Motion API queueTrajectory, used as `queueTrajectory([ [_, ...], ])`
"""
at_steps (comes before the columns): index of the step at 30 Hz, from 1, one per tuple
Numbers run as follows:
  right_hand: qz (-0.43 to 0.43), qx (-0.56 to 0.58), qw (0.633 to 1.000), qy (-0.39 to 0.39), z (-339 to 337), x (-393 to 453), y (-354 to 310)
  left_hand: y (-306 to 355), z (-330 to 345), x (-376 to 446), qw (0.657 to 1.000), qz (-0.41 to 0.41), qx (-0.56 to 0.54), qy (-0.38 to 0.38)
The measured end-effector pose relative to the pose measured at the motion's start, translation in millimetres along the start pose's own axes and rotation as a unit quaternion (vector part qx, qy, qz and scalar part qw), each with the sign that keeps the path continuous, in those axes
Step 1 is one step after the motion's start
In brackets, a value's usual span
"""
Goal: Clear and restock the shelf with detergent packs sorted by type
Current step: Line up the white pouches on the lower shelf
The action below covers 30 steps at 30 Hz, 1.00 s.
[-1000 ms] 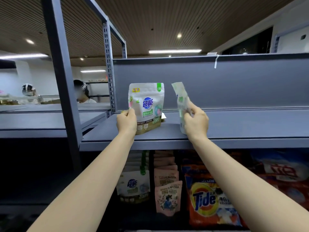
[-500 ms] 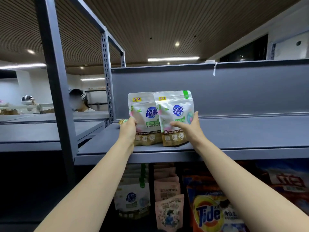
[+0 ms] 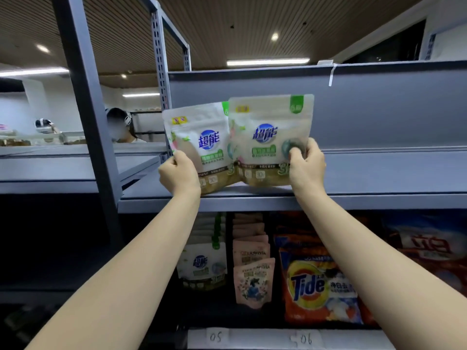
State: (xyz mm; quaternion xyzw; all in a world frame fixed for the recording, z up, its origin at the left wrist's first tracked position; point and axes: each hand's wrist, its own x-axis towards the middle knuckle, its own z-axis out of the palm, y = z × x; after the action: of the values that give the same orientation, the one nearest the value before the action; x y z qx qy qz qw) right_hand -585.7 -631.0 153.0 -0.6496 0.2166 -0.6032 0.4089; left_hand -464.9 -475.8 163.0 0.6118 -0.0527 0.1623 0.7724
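Above the shelf front, left hand pinches the left pouch and right hand the right pouch, each by a lower outer edge; both look light, soft and slick, best gripped at the sides.

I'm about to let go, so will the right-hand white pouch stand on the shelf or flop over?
The right white pouch looks soft: its face dents under the right hand. Its gusseted base probably lets it stand, but it seems tall and light, so a nudge may tip it onto the left pouch.
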Motion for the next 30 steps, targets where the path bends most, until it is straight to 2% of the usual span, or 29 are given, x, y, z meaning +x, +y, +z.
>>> queueTrajectory([
  [4, -0.044, 0.038, 0.995, 0.076, -10.8, -25.9, -14.8, 0.1, -22.8, -2.3, 0.998, 0.026, 0.008, 0.063],
  [7, -0.049, 0.060, 0.993, 0.085, -14.4, -45.1, -14.0, -5.3, -40.0, -10.1, 0.997, 0.030, 0.012, 0.070],
  [11, -0.062, 0.066, 0.994, 0.061, -18.3, -76.9, -1.6, -35.0, -66.3, -26.6, 0.997, 0.050, 0.037, 0.050],
  [16, -0.047, 0.016, 0.999, -0.014, -20.1, -117.8, 29.0, -91.7, -96.4, -44.6, 0.995, 0.041, 0.085, 0.013],
  [19, -0.001, 0.004, 0.998, -0.065, -16.4, -137.6, 50.3, -133.5, -109.2, -48.0, 0.995, -0.028, 0.098, 0.005],
  [21, 0.031, -0.004, 0.994, -0.102, -11.5, -149.3, 64.1, -168.2, -115.5, -41.9, 0.989, -0.106, 0.099, 0.004],
  [25, 0.116, -0.024, 0.977, -0.179, 0.8, -173.5, 96.2, -219.7, -122.3, -24.7, 0.962, -0.264, 0.070, -0.017],
  [27, 0.162, -0.047, 0.963, -0.212, 5.5, -184.6, 114.0, -236.5, -120.2, -14.7, 0.946, -0.316, 0.061, -0.029],
  [30, 0.240, -0.092, 0.932, -0.257, 14.5, -200.1, 138.2, -258.8, -111.6, -2.0, 0.922, -0.357, 0.091, -0.117],
])
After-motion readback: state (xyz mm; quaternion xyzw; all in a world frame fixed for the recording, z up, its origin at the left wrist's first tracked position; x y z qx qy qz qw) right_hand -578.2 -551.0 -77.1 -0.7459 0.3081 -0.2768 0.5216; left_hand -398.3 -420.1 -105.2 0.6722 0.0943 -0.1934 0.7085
